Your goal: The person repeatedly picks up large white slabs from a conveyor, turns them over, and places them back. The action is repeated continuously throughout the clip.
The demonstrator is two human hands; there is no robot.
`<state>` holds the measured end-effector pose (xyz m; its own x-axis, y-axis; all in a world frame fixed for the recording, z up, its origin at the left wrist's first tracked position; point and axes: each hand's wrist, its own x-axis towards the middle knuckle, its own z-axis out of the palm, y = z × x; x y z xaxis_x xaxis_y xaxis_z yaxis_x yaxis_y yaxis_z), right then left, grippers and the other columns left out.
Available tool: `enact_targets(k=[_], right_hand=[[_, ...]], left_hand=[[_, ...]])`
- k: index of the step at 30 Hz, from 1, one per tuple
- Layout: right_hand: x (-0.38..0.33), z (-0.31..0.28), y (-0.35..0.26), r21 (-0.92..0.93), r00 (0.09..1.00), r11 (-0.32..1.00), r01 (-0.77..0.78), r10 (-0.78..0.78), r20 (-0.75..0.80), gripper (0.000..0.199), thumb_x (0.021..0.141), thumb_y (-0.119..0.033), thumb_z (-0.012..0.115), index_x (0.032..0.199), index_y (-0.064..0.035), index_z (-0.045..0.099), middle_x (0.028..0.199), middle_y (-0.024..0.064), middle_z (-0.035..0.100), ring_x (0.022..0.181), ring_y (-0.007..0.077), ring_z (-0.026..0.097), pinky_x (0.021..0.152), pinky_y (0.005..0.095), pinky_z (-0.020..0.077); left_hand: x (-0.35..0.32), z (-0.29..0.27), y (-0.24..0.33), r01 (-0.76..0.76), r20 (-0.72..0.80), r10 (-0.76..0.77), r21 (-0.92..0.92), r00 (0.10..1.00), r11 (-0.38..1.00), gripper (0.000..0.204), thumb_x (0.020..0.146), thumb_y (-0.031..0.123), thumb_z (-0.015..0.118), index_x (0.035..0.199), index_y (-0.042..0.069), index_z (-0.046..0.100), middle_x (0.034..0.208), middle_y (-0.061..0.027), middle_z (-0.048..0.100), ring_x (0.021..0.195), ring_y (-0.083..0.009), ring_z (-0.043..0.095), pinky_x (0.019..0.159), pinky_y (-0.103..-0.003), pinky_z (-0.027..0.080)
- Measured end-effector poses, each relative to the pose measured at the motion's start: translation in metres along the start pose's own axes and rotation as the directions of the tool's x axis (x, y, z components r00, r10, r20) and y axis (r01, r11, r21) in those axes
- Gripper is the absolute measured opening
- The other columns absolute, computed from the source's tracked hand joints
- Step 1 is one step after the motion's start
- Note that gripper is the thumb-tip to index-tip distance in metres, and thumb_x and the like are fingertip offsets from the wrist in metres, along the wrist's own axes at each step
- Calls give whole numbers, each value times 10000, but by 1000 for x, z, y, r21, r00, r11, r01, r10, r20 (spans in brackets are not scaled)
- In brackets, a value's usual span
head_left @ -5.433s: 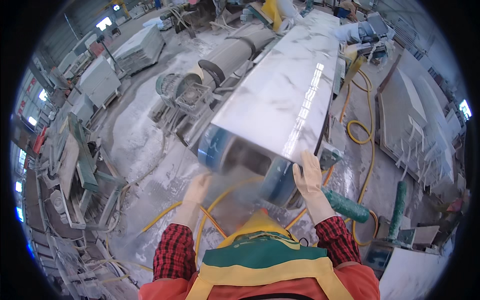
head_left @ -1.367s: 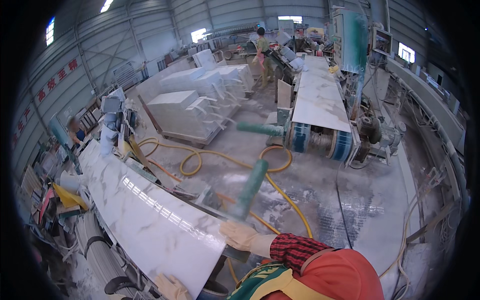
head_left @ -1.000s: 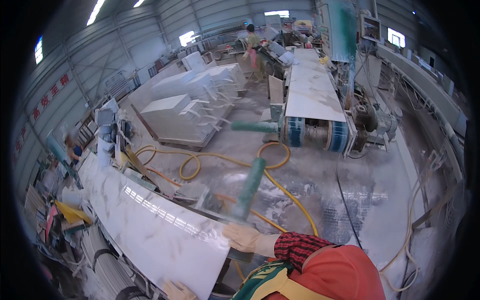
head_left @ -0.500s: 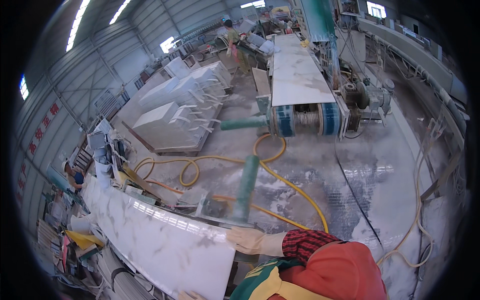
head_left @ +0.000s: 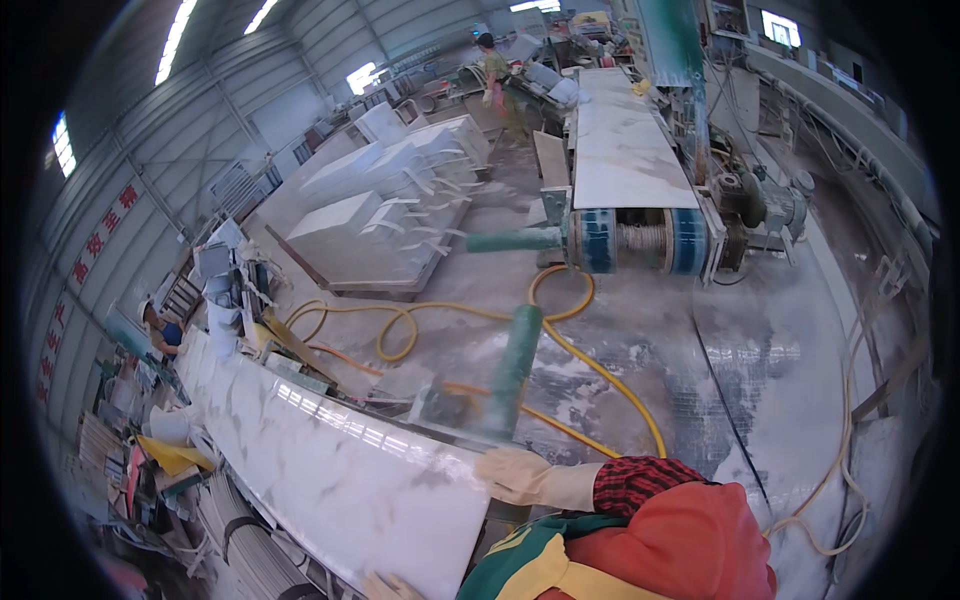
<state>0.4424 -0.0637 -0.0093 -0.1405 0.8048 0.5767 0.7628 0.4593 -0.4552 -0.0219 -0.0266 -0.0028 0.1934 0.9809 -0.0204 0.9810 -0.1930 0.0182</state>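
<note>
A long, polished white stone slab (head_left: 350, 480) with grey patches runs from the far left toward me. My right hand (head_left: 515, 476), in a cream glove with a red-and-black checked sleeve behind it, rests at the far corner of the slab's near end. Its fingers are stretched out over the stone. At the bottom of the picture, my left hand (head_left: 390, 586) shows only in part, also gloved, with its fingers laid on the slab's near-left side. The rest of that hand is cut off by the frame.
A yellow hose (head_left: 620, 385) loops across the wet floor past a green roller (head_left: 515, 365). Beyond stands a conveyor with another slab (head_left: 625, 150). Strapped slab stacks (head_left: 350, 240) stand left of it. One person (head_left: 493, 75) works at the back, another (head_left: 160, 328) at far left.
The whole view has shifted slightly, so the scene sits farther right in the picture. Both hands keep their places on the slab.
</note>
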Motion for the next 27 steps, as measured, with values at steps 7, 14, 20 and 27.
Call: enact_targets(k=[7,14,20,27], right_hand=[[37,5,-11,-32,990,999,-35,39,139,324,932,-270,671,1178,-69,604,1164,185,612,1097,407,592,963,511,482],[65,31,6,-231,941,971,-65,136,310,548,939,-381,651,1351,-33,561,1371,238,591,1306,413,533,1156,483,407],[98,28,-5,-150,931,989,-7,61,360,643,942,-376,664,1432,18,534,1463,296,551,1401,469,486,1228,540,349],[104,66,23,-260,953,958,118,-36,301,694,939,-377,692,1476,36,536,1511,303,540,1422,498,474,1232,561,342]], left_hand=[[35,59,-28,228,-455,-225,-48,862,972,489,1038,288,648,1454,34,608,1506,-252,591,1425,-423,518,1162,-555,392],[62,20,10,238,-416,-294,-182,860,954,551,945,288,715,1404,-8,639,1472,-274,609,1416,-451,510,1215,-571,335],[56,-30,28,301,-380,-376,-242,845,922,374,837,262,750,1135,42,694,1213,-209,690,1198,-415,591,1037,-548,428],[54,-23,23,253,-517,-351,-252,780,934,382,834,280,734,1162,106,645,1219,-129,630,1218,-327,558,1053,-513,412]])
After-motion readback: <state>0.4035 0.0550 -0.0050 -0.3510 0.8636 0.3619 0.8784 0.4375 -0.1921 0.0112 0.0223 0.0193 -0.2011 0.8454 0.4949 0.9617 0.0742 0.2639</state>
